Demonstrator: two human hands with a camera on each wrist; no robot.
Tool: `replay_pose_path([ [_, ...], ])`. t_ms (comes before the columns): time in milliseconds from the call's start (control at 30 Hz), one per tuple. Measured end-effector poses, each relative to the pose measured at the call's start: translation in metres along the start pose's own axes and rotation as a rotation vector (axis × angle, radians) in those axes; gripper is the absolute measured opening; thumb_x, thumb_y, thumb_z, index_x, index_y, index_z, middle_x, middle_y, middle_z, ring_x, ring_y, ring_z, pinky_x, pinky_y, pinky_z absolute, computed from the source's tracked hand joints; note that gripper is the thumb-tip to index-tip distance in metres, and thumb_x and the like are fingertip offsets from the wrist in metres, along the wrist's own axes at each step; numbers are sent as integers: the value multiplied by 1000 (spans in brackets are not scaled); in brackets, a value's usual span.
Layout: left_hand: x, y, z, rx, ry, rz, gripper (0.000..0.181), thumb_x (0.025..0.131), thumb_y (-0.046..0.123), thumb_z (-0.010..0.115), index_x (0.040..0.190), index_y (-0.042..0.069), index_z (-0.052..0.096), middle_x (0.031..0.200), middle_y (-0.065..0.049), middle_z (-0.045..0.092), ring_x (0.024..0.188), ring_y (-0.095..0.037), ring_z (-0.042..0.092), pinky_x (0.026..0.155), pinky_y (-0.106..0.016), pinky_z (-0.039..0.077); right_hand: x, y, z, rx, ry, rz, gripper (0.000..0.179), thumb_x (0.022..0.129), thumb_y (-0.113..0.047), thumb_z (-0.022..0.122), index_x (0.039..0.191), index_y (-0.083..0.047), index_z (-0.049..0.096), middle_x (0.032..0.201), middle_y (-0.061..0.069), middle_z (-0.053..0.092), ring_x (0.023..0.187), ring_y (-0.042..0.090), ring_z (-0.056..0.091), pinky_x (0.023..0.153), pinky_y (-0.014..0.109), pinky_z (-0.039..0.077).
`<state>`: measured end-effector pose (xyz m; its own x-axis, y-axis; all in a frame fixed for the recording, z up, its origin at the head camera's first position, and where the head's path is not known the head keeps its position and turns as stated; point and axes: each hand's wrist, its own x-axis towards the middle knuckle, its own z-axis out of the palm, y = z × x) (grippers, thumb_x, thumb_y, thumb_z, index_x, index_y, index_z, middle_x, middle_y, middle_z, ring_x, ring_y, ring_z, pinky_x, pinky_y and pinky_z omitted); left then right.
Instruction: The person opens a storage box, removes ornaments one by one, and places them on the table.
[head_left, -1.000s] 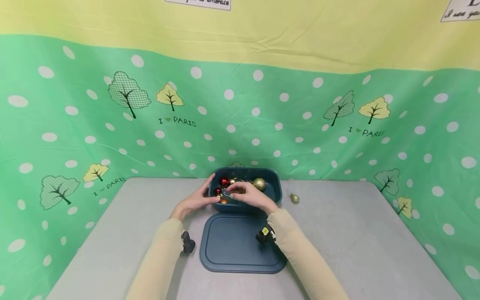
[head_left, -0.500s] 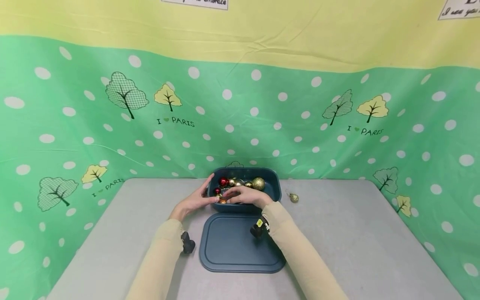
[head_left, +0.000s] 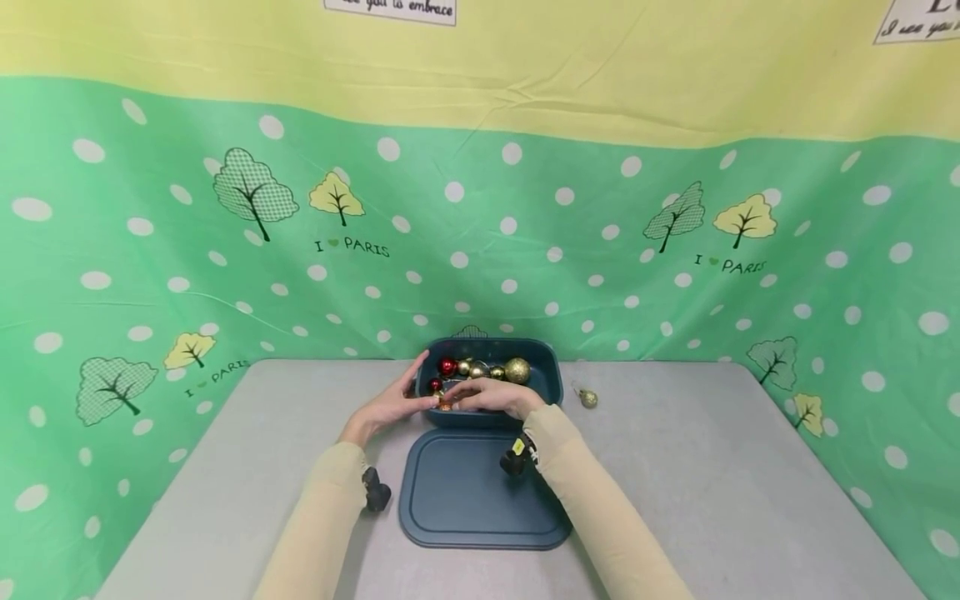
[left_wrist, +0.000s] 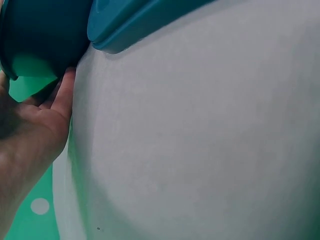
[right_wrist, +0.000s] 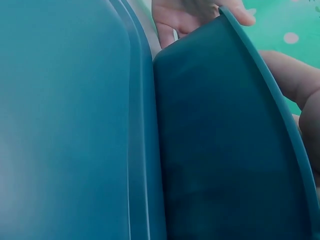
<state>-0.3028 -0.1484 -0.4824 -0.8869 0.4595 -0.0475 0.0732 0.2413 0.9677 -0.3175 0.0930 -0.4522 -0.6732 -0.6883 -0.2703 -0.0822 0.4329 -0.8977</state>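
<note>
A dark blue box (head_left: 553,392) with several small Christmas ball ornaments in it stands at the table's back. My left hand (head_left: 386,407) grips its left end, thumb at the front corner; in the left wrist view, the hand (left_wrist: 47,117) lies along the box wall (left_wrist: 50,37). My right hand (head_left: 498,395) reaches over the front rim, fingers bent down by an orange ornament (head_left: 446,406); I cannot tell whether they hold something. Behind them lie a red ball (head_left: 447,367), a smaller red ball (head_left: 435,384), shiny gold balls (head_left: 477,369) and a large glittery gold ball (head_left: 517,370).
The blue lid (head_left: 483,496) lies flat on the grey table (head_left: 712,483), right in front of the box. A small gold ornament (head_left: 588,399) lies on the table to the box's right. A green patterned cloth (head_left: 510,250) hangs behind.
My right hand has lowered into the box and its fingers have sunk toward the ornaments, uncovering gold balls behind it. The left hand stays at the box's left end.
</note>
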Motion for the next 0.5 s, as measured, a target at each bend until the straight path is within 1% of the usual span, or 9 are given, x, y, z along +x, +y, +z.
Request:
replay_pose_path([
  [100,-1,0,0,0,-1,0,93,93,19,65,156,30,-2,160,-12,-12,143,-40,-5,109,-62,9,1,0,0,-5,2,8,37,97,-20,59,132,-8,59,130,4,57,117,18,52,98,37,42],
  [200,0,0,0,3,-2,1,94,93,17,66,156,30,-2,160,-12,-11,143,-40,-4,110,-62,10,2,0,1,-31,9,23,38,96,-21,59,133,-11,59,132,3,56,117,17,51,98,37,42],
  [267,0,-1,-1,7,1,4,95,91,17,68,156,29,-1,160,-11,-11,143,-39,-5,110,-62,9,4,-1,2,-53,17,32,38,96,-20,59,133,-11,59,132,4,55,114,16,52,96,36,43],
  [400,2,-4,-2,11,3,8,98,90,19,70,157,27,-1,160,-12,-11,143,-39,-5,109,-63,8,9,-2,4,-95,36,33,34,94,-16,61,127,-9,62,125,4,58,102,15,53,87,30,44],
  [500,1,-4,-2,4,6,12,98,89,19,71,157,26,0,160,-12,-10,143,-39,-4,110,-62,8,12,-4,6,-116,55,21,28,93,-10,61,121,-6,65,117,4,61,94,14,52,81,27,43],
])
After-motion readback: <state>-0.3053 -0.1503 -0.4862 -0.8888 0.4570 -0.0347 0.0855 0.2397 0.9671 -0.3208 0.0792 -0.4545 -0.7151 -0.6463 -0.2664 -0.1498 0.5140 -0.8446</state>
